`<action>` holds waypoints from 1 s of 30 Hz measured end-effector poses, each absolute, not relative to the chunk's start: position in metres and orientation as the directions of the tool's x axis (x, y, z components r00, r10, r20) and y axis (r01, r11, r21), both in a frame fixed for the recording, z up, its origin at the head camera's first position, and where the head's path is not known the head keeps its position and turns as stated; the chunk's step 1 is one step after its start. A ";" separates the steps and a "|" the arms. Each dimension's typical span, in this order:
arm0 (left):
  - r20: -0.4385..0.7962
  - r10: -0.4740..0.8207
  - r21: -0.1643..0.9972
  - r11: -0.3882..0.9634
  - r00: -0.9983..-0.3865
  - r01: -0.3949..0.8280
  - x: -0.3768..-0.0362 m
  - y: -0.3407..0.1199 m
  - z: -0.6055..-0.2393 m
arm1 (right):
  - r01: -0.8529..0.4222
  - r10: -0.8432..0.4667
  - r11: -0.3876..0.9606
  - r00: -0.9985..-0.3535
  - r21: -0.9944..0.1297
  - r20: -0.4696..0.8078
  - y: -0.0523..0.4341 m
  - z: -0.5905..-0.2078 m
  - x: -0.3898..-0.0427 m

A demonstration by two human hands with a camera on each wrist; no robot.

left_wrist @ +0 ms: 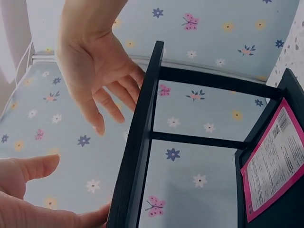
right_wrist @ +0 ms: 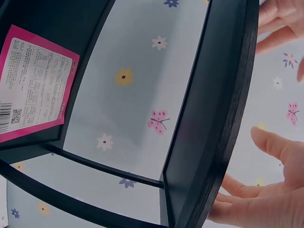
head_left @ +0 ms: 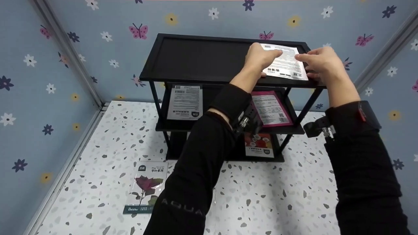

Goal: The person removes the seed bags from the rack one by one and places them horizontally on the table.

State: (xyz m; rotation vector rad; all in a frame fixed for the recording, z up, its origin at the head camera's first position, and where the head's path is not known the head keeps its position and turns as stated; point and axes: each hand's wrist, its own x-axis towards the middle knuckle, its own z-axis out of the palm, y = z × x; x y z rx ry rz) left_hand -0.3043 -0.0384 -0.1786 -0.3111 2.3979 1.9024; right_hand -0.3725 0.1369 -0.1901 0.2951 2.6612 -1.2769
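Head view: both hands steady a white printed seed packet (head_left: 284, 62) flat on the black three-tier shelf's (head_left: 196, 58) top, at two o'clock; left hand (head_left: 261, 58) and right hand (head_left: 321, 63) press with relaxed fingers, gripping nothing.

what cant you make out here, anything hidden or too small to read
- White packet on the top shelf: print too small in the head view; wrist views see the shelf only from below.
- Red packet on the bottom shelf: partly behind the left forearm.
- Left hand and right hand: fingertip contact unclear.
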 end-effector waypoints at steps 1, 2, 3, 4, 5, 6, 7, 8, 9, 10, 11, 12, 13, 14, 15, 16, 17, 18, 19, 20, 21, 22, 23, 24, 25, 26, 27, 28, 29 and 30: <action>-0.186 -0.120 0.958 0.197 -0.975 -0.207 -0.305 -0.040 -0.179 | 0.271 0.117 0.596 -0.961 -0.756 -0.252 0.136 -0.190 -0.373; -0.195 -0.124 0.960 0.181 -0.973 -0.215 -0.306 -0.041 -0.179 | 0.278 0.115 0.591 -0.958 -0.757 -0.262 0.135 -0.188 -0.372; -0.203 -0.128 0.961 0.164 -0.971 -0.223 -0.307 -0.042 -0.180 | 0.292 0.123 0.579 -0.954 -0.761 -0.272 0.133 -0.186 -0.370; -0.209 -0.132 0.962 0.149 -0.969 -0.228 -0.308 -0.044 -0.180 | 0.299 0.126 0.572 -0.952 -0.764 -0.278 0.131 -0.184 -0.366; -0.212 -0.135 0.962 0.142 -0.968 -0.231 -0.309 -0.045 -0.181 | 0.305 0.130 0.566 -0.951 -0.766 -0.282 0.130 -0.181 -0.362; -0.214 -0.136 0.963 0.137 -0.967 -0.233 -0.309 -0.045 -0.181 | 0.310 0.133 0.559 -0.949 -0.769 -0.285 0.128 -0.178 -0.358; -0.216 -0.136 0.963 0.133 -0.967 -0.234 -0.310 -0.046 -0.181 | 0.313 0.135 0.551 -0.948 -0.773 -0.287 0.126 -0.176 -0.354; -0.216 -0.137 0.963 0.131 -0.967 -0.234 -0.310 -0.047 -0.181 | 0.314 0.135 0.545 -0.948 -0.778 -0.289 0.125 -0.173 -0.350; -0.216 -0.137 0.964 0.126 -0.967 -0.234 -0.311 -0.047 -0.181 | 0.319 0.142 0.534 -0.947 -0.783 -0.289 0.123 -0.171 -0.347; -0.217 -0.135 0.964 0.124 -0.967 -0.234 -0.311 -0.048 -0.181 | 0.322 0.146 0.523 -0.946 -0.789 -0.290 0.123 -0.170 -0.344; -0.220 -0.133 0.964 0.123 -0.966 -0.236 -0.312 -0.049 -0.181 | 0.326 0.149 0.511 -0.945 -0.796 -0.292 0.122 -0.169 -0.343; -0.222 -0.134 0.963 0.127 -0.966 -0.239 -0.312 -0.049 -0.181 | 0.331 0.151 0.497 -0.943 -0.802 -0.295 0.121 -0.168 -0.342; -0.221 -0.135 0.962 0.132 -0.966 -0.239 -0.313 -0.049 -0.182 | 0.334 0.148 0.480 -0.942 -0.811 -0.301 0.121 -0.168 -0.342; -0.220 -0.138 0.961 0.139 -0.966 -0.239 -0.313 -0.050 -0.182 | 0.338 0.143 0.462 -0.941 -0.820 -0.307 0.121 -0.168 -0.342; -0.224 -0.142 0.959 0.142 -0.964 -0.244 -0.314 -0.050 -0.182 | 0.343 0.140 0.446 -0.939 -0.827 -0.314 0.121 -0.168 -0.342; -0.229 -0.147 0.957 0.147 -0.962 -0.250 -0.315 -0.050 -0.181 | 0.344 0.134 0.436 -0.939 -0.832 -0.318 0.121 -0.169 -0.342; -0.234 -0.153 0.954 0.154 -0.960 -0.257 -0.316 -0.050 -0.181 | 0.341 0.125 0.431 -0.939 -0.835 -0.320 0.120 -0.169 -0.342; -0.235 -0.160 0.952 0.162 -0.959 -0.260 -0.316 -0.049 -0.181 | 0.338 0.119 0.437 -0.940 -0.833 -0.319 0.120 -0.170 -0.342; -0.235 -0.166 0.950 0.166 -0.958 -0.263 -0.317 -0.048 -0.181 | 0.332 0.115 0.454 -0.942 -0.827 -0.315 0.120 -0.171 -0.342; -0.238 -0.172 0.949 0.170 -0.956 -0.267 -0.317 -0.048 -0.180 | 0.325 0.115 0.480 -0.944 -0.815 -0.308 0.120 -0.171 -0.343; -0.240 -0.178 0.948 0.171 -0.954 -0.270 -0.318 -0.047 -0.180 | 0.314 0.115 0.514 -0.947 -0.799 -0.299 0.119 -0.172 -0.343; -0.236 -0.184 0.947 0.175 -0.954 -0.268 -0.318 -0.047 -0.180 | 0.303 0.113 0.543 -0.950 -0.783 -0.290 0.119 -0.173 -0.343; -0.229 -0.190 0.947 0.184 -0.955 -0.264 -0.318 -0.047 -0.180 | 0.293 0.110 0.564 -0.953 -0.772 -0.282 0.119 -0.173 -0.342; -0.220 -0.198 0.945 0.200 -0.955 -0.259 -0.318 -0.047 -0.179 | 0.287 0.108 0.577 -0.955 -0.764 -0.277 0.118 -0.174 -0.341; -0.207 -0.209 0.941 0.224 -0.956 -0.253 -0.318 -0.048 -0.179 | 0.281 0.102 0.579 -0.956 -0.765 -0.273 0.118 -0.174 -0.340; -0.195 -0.217 0.939 0.242 -0.956 -0.246 -0.317 -0.049 -0.179 | 0.268 0.088 0.570 -0.960 -0.777 -0.266 0.117 -0.174 -0.339; -0.179 -0.225 0.936 0.261 -0.958 -0.236 -0.316 -0.050 -0.179 | 0.257 0.070 0.543 -0.962 -0.800 -0.262 0.116 -0.173 -0.337; -0.168 -0.232 0.934 0.273 -0.958 -0.230 -0.315 -0.052 -0.179 | 0.247 0.050 0.511 -0.965 -0.823 -0.258 0.115 -0.173 -0.335; -0.157 -0.236 0.935 0.276 -0.959 -0.222 -0.314 -0.054 -0.179 | 0.234 0.028 0.479 -0.967 -0.846 -0.252 0.115 -0.173 -0.333; -0.150 -0.239 0.940 0.268 -0.959 -0.214 -0.313 -0.056 -0.180 | 0.220 0.008 0.451 -0.970 -0.865 -0.242 0.114 -0.173 -0.331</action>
